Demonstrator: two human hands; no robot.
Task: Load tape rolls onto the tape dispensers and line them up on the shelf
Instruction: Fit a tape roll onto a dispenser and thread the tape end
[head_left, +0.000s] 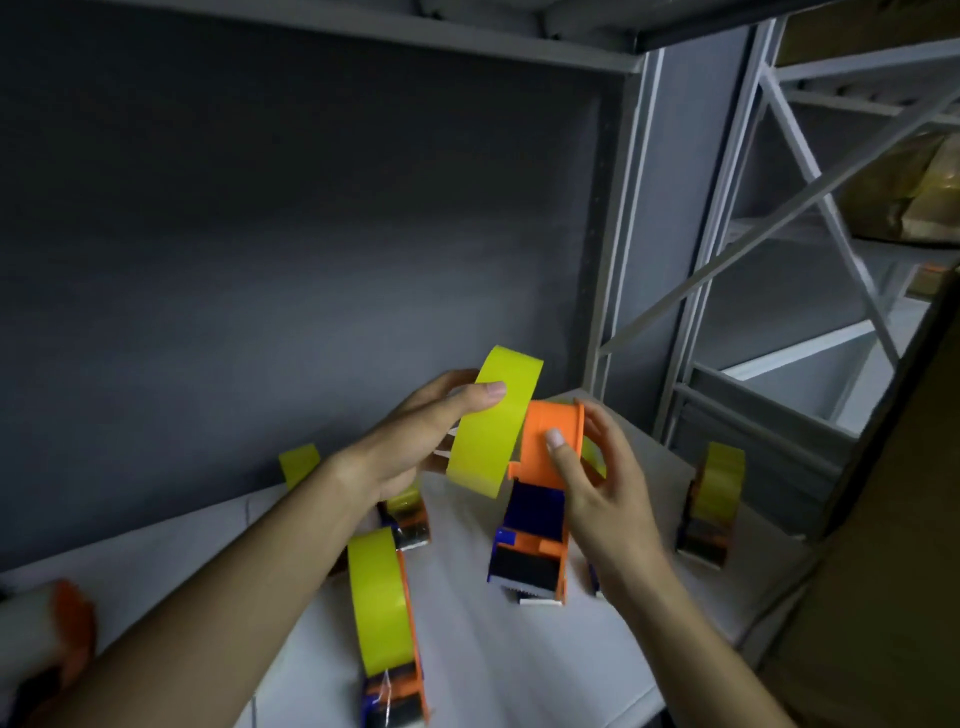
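Left hand is pinching the glossy yellow tape roll by its smooth band, holding it right up against the orange plastic hub of the dispenser, which the right hand is gripping above the white shelf. Looks like it's getting slid on, but if it's going in crooked that slick roll could jam or slip out. Three loaded dispensers are sitting around it.
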